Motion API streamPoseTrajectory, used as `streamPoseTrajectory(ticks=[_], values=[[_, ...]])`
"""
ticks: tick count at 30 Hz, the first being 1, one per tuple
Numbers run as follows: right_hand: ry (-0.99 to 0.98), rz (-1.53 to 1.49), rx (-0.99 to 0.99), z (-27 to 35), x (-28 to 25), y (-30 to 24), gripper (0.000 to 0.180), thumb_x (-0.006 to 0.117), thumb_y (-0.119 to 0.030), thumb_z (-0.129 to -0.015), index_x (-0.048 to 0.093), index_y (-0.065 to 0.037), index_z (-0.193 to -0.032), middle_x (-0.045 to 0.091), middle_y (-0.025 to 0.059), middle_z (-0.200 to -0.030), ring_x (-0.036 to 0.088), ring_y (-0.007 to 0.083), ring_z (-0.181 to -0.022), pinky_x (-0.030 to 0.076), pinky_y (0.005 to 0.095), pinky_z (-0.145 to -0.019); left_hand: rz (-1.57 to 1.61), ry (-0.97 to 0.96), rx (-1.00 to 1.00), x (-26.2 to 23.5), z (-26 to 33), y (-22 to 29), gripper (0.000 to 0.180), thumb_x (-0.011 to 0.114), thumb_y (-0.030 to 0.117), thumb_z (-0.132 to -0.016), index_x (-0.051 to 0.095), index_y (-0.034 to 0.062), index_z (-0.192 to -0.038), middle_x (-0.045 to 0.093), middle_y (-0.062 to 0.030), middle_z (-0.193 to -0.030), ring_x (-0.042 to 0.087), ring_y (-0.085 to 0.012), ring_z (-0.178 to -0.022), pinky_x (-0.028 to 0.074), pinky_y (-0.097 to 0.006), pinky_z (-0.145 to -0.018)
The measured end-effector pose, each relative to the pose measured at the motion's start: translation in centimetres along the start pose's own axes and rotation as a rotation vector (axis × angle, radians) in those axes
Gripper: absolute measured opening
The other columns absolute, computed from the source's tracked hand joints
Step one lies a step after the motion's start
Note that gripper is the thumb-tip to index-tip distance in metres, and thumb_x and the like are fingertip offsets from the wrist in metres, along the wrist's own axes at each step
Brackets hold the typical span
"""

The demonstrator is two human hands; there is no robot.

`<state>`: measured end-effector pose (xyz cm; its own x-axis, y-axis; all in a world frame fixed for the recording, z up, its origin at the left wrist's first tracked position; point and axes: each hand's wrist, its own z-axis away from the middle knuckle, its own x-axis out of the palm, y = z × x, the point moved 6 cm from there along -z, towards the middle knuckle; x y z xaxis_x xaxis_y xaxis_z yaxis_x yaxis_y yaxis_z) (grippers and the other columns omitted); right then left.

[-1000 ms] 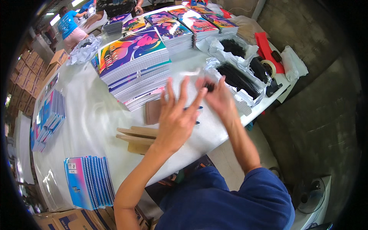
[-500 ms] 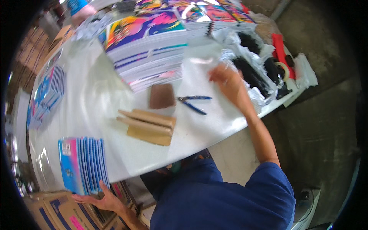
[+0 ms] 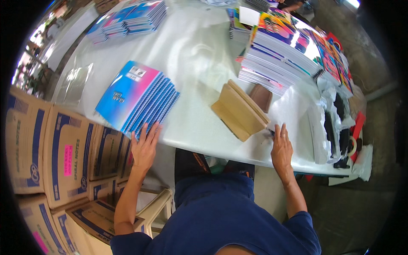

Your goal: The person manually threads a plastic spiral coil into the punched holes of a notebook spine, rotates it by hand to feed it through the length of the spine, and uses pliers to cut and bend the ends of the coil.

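A fanned stack of blue and pink spiral notebooks point(image 3: 135, 100) lies near the table's left front edge. The fingers of my left hand point(image 3: 144, 148) are spread against its near edge, the hand open. On the right, my right hand point(image 3: 282, 151) reaches over the front edge with its fingers stretched out. By its fingertips a small dark tip point(image 3: 271, 132) shows, probably of the pliers; the rest is hidden under the hand. Just left of there stands a folded brown cardboard piece point(image 3: 240, 111), with a brown pad point(image 3: 260, 97) behind it.
Tall stacks of colourful notebooks point(image 3: 276, 63) fill the far right. Black binding coils in white wrapping point(image 3: 321, 127) lie at the right edge, near a tape roll point(image 3: 352, 145). More blue notebooks point(image 3: 135, 19) sit far left. Cartons point(image 3: 68, 153) are piled left of the table, beside a plastic chair point(image 3: 158, 208).
The view has swung left. My right hand has come away from the wrapped coils to the front edge, covering the pliers. My left hand stays at the blue notebooks.
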<state>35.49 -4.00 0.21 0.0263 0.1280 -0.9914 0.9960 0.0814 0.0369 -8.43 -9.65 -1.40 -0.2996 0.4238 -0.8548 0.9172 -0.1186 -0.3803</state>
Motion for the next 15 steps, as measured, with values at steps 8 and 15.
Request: streamPoseTrajectory(ticks=[8, 15], values=[[0.085, 0.016, -0.295, 0.8, -0.2, 1.8, 0.053, 0.066, -0.019, -0.088, 0.05, -0.018, -0.139, 0.05, 0.0167, -0.122, 0.046, 0.0315, -0.122, 0.034, 0.05, -0.107, 0.091, 0.135, 0.05, 0.7, 2.5, -4.7, 0.047, 0.054, 0.012, -0.086, 0.06, 0.024, -0.132, 0.05, 0.0071, -0.141, 0.041, -0.0281, -0.134, 0.026, -0.059, -0.108], [0.38, -0.206, -0.346, -5.6, -16.3, -2.8, 0.049, 0.07, -0.012, -0.083, 0.059, -0.016, -0.131, 0.055, 0.0141, -0.101, 0.057, 0.0289, -0.092, 0.049, 0.04, -0.08, 0.176, 0.314, -0.106, -1.7, 2.3, -7.8, 0.037, 0.063, 0.016, -0.086, 0.068, 0.0252, -0.121, 0.054, 0.0022, -0.139, 0.037, -0.0386, -0.137, 0.025, -0.061, -0.107]])
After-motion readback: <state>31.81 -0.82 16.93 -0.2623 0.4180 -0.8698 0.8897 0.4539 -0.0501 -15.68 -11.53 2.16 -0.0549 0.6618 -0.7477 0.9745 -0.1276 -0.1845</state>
